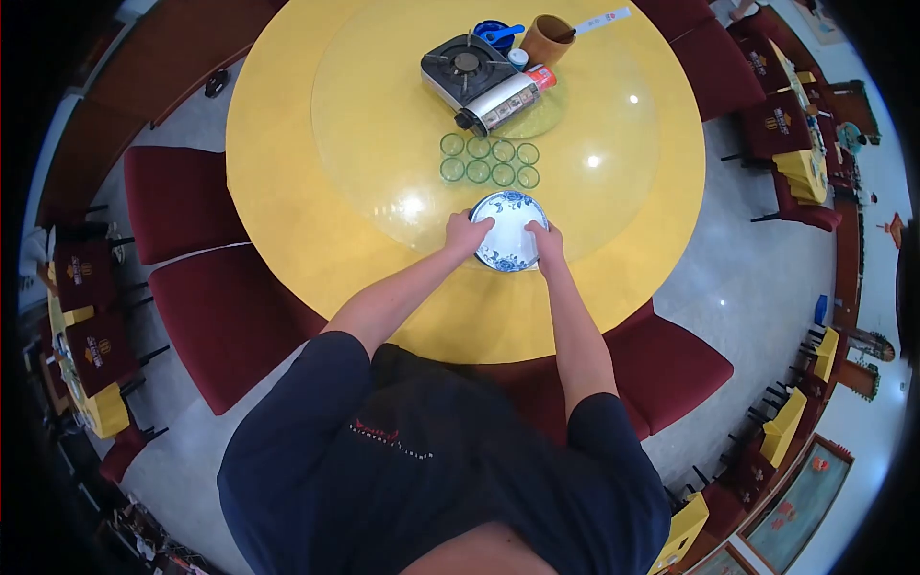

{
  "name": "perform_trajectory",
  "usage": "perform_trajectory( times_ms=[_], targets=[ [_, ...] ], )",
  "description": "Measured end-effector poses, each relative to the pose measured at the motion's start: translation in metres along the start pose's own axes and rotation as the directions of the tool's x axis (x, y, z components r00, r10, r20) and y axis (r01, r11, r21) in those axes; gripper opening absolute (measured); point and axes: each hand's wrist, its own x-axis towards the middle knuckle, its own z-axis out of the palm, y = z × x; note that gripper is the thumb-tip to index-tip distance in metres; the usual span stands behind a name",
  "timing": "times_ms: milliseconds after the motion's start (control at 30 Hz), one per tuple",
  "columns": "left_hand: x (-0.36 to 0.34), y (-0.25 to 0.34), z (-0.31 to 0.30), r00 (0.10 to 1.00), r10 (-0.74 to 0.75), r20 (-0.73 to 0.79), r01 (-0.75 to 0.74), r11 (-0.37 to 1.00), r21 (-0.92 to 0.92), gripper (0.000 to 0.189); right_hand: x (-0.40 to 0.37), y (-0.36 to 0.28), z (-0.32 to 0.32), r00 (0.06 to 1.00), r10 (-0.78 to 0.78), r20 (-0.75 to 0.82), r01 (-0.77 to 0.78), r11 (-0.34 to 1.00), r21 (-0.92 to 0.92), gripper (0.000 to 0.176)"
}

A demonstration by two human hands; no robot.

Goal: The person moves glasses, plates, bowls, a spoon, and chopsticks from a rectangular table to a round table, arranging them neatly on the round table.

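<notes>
A white plate with a blue floral pattern lies on the round yellow table, at the near edge of the glass turntable. My left hand grips its left rim, fingers over the edge. The right rim is held by my right hand. Both arms reach forward from my dark blue shirt.
Beyond the plate stand several green-tinted glasses in two rows. Farther back are a portable gas stove with a gas canister, a brown cup and a blue item. Dark red chairs ring the table.
</notes>
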Motion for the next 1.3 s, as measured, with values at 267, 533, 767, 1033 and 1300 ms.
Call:
perform_trajectory(
  times_ms=[267, 533, 767, 1033, 1300],
  targets=[
    [0.009, 0.005, -0.009, 0.999, -0.033, 0.010, 0.034, 0.999, -0.021, 0.053, 0.012, -0.007, 0.012, 1.000, -0.003, -0.007, 0.002, 0.996, -0.089, 0.042],
    [-0.007, 0.014, -0.019, 0.996, 0.060, 0.069, -0.050, 0.989, -0.141, 0.048, 0.011, 0.007, 0.008, 0.988, -0.146, -0.058, 0.138, 0.982, -0.131, 0.053],
    [0.010, -0.002, -0.032, 0.985, 0.133, 0.106, -0.096, 0.948, -0.302, 0.058, -0.050, 0.051, -0.011, 0.927, -0.116, -0.357, 0.181, 0.972, 0.153, 0.046],
    [-0.035, -0.074, -0.139, 0.741, 0.493, 0.456, -0.668, 0.606, 0.432, 0.024, -0.246, 0.236, -0.036, 0.905, -0.001, -0.426, -0.144, 0.940, -0.308, 0.021],
    [-0.107, -0.132, -0.170, 0.682, 0.572, 0.457, -0.648, 0.181, 0.740, 0.041, -0.316, 0.328, -0.021, 0.911, 0.285, -0.299, -0.285, 0.957, 0.044, 0.029]
  ],
)
